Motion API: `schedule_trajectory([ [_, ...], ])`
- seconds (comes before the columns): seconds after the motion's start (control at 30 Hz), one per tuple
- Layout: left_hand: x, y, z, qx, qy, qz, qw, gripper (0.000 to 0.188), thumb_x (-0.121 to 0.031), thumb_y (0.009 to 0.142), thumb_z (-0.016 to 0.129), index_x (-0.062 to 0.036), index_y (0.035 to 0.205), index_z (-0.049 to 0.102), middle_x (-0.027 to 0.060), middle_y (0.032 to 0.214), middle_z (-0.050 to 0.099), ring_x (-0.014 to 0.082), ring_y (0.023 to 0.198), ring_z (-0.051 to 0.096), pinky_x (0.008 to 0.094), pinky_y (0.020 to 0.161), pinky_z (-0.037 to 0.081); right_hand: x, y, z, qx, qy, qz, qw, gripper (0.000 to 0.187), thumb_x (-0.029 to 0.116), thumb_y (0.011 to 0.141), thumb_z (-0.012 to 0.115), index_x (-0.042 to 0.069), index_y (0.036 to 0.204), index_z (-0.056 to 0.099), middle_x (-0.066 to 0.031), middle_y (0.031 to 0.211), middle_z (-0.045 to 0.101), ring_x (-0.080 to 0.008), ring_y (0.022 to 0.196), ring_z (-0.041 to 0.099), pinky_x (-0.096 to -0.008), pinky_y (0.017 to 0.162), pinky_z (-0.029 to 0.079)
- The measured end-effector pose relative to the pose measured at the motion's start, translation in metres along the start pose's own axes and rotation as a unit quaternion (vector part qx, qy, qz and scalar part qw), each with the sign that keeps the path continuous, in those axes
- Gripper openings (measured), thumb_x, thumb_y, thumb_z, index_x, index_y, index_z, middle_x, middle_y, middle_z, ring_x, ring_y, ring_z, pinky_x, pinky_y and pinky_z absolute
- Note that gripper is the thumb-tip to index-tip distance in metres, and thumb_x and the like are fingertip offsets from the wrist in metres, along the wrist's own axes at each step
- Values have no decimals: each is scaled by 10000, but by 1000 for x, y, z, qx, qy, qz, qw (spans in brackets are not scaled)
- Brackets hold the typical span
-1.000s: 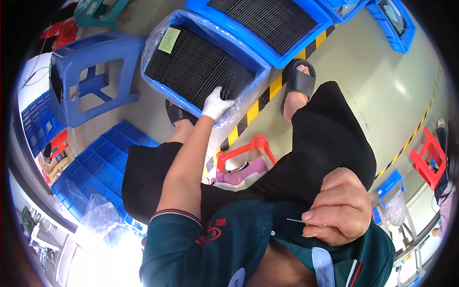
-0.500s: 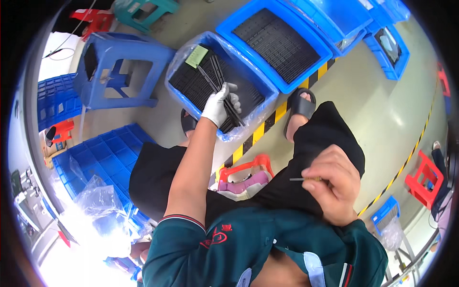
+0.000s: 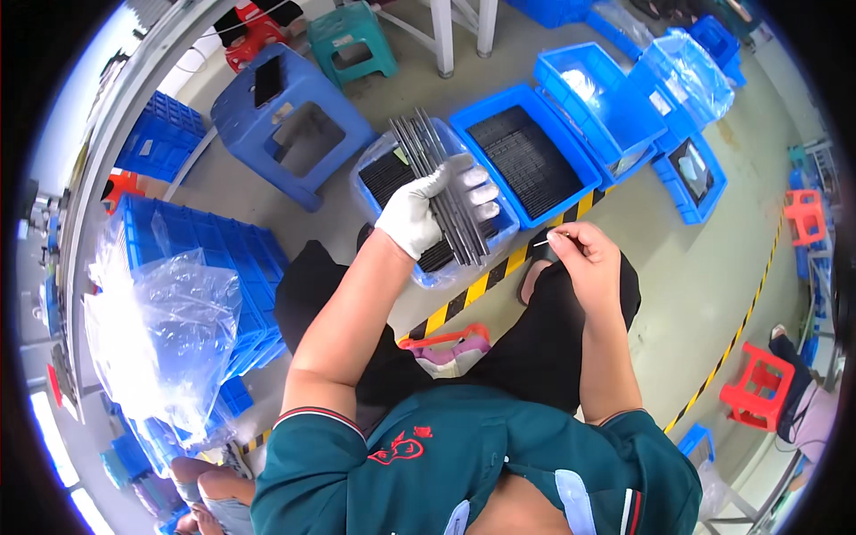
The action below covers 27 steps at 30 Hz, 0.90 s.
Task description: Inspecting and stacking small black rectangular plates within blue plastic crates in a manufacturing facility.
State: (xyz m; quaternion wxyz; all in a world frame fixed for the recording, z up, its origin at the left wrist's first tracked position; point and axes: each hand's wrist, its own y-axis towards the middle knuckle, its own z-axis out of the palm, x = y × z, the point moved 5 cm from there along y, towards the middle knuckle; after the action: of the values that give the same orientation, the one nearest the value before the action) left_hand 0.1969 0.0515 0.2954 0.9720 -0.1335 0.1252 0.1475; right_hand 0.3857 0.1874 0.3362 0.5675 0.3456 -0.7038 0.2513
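Left hand (image 3: 426, 212): in a white knit glove, fingers (image 3: 477, 189) curled tight around a bundle of thin, straight dark grey metal rods (image 3: 439, 183); the rods fan slightly at their upper ends and run down past the palm.
Right hand (image 3: 584, 259): bare, thumb and forefinger pinched shut on a fine pale pin-like sliver (image 3: 541, 241), its tip pointing toward the gloved hand; the other fingers are folded in.
Rod bundle: held in the air above the nearer blue plastic crate lined with clear film (image 3: 379, 171), not resting in it.
Crate contents: flat, ribbed rows of the same dark rods, lying side by side.
Next crate (image 3: 464, 120): blue, rectangular plastic, just beside the first, with a dark ribbed layer inside.
Floor (image 3: 678, 267): smooth grey-green, crossed by a yellow-and-black striped tape line (image 3: 481, 285) running under the crates.
Further out: a blue plastic stool with a square cut-out seat (image 3: 259, 125), a green stool (image 3: 343, 27), crumpled clear plastic bags (image 3: 169, 339) over stacked blue crates at the left.
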Motion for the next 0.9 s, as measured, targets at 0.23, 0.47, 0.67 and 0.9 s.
schedule_trajectory([
  [0.23, -39, -26, 39, 128, -50, 48, 989, 259, -178, 989, 462, -80, 1219, 532, 166, 1101, 590, 382, 1063, 587, 571, 951, 476, 17, 20, 22, -40, 178, 11, 983, 102, 102, 895, 662, 19, 950, 683, 3, 817, 641, -51, 730, 546, -206, 666, 425],
  [0.47, -44, -23, 55, 112, -118, 197, 967, 160, -182, 962, 514, -62, 1061, 549, 96, 994, 523, 288, 995, 527, 466, 917, 466, 32, 51, 109, -141, 418, 19, 898, 135, 213, 906, 683, 109, 990, 669, 6, 982, 677, -86, 872, 588, -242, 779, 437],
  [0.67, -40, -31, 41, 88, -132, 237, 958, 244, -80, 925, 582, -61, 1153, 496, 162, 1081, 562, 335, 1038, 570, 454, 915, 505, 40, 56, 142, -110, 461, 13, 880, 150, 189, 923, 663, 46, 965, 649, -37, 975, 665, -114, 919, 598, -276, 849, 468],
  [0.9, -45, -40, 20, 89, -56, 215, 971, 326, -89, 914, 594, -33, 1214, 480, 171, 1105, 597, 346, 994, 616, 478, 858, 536, 47, 66, 127, -36, 309, -54, 949, 177, 161, 936, 625, 9, 1026, 650, -28, 857, 622, -91, 742, 547, -225, 658, 426],
])
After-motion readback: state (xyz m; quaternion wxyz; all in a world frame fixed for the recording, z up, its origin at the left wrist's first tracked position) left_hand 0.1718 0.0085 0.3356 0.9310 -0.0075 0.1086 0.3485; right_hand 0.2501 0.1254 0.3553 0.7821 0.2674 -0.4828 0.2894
